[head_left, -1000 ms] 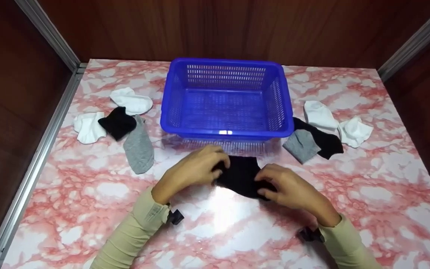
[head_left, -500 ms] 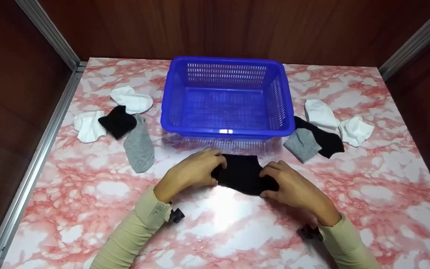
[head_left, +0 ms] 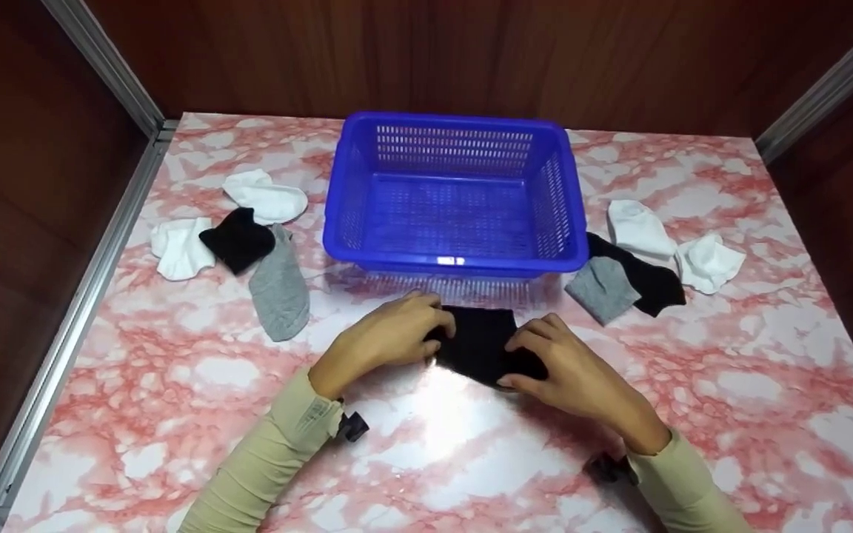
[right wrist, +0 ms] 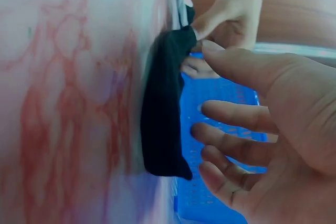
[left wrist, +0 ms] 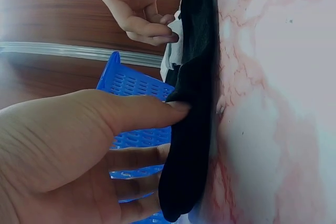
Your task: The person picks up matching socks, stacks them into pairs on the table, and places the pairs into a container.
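Note:
A black sock [head_left: 478, 344] lies flattened on the table in front of the basket, between both hands. My left hand [head_left: 397, 333] is at its left end; in the left wrist view the thumb [left wrist: 176, 107] presses on the black cloth while the other fingers reach behind it. At the sock's right end is my right hand [head_left: 571, 366], bent over it in the head view. The right wrist view shows this hand's fingers [right wrist: 236, 145] spread and loosely bent, with a gap between them and the sock [right wrist: 165, 108].
A blue plastic basket [head_left: 449, 265] stands behind the sock. To its left lie two white socks [head_left: 267, 198], a black sock [head_left: 238, 240] and a grey sock [head_left: 280, 292]. On the right are a folded grey sock [head_left: 603, 289], another black sock [head_left: 656, 285] and white socks [head_left: 641, 229].
My right hand's thumb and fingers have shifted slightly left along the sock. The left hand's fingertips have moved a little inward over its left end. The sock stays in nearly the same place.

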`<state>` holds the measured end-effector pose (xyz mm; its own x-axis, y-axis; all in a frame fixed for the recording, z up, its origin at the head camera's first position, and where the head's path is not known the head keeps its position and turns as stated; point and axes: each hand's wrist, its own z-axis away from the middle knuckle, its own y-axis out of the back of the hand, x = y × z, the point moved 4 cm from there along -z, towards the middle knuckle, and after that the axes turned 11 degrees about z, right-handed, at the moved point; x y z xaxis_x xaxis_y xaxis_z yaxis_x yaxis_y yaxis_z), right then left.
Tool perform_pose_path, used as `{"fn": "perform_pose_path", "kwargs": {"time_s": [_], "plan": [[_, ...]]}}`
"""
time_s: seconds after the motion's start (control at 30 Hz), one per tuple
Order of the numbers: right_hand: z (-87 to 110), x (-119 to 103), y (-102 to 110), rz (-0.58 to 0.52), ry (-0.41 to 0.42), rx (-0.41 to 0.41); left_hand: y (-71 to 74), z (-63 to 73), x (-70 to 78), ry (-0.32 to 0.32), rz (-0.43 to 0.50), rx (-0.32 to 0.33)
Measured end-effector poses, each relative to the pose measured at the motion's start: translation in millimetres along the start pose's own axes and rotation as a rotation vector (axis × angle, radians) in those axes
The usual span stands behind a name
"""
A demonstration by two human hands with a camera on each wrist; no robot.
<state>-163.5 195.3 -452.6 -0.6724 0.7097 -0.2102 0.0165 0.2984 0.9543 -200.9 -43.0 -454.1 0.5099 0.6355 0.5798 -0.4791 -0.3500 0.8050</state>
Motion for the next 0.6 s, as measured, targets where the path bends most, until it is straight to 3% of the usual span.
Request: {"fn": "perform_pose_path", "kwargs": {"time_s": [0.13, 0.33, 0.6], "plan": [[0.6, -2.3, -4.0, 0.006, -0.003, -0.018, 0.7, -0.6, 0.4, -0.014, -0.001, 0.019], [2.7, -1.9, -9.4, 0.034, -0.026, -0.113, 3.9, -1.3, 0.6, -0.042, 0.015, 0.072], [4.9, -1.2, -8.2, 0.073, -0.018, -0.131, 9.6, -1.2, 1.6, -0.078, 0.135, 0.093]]}}
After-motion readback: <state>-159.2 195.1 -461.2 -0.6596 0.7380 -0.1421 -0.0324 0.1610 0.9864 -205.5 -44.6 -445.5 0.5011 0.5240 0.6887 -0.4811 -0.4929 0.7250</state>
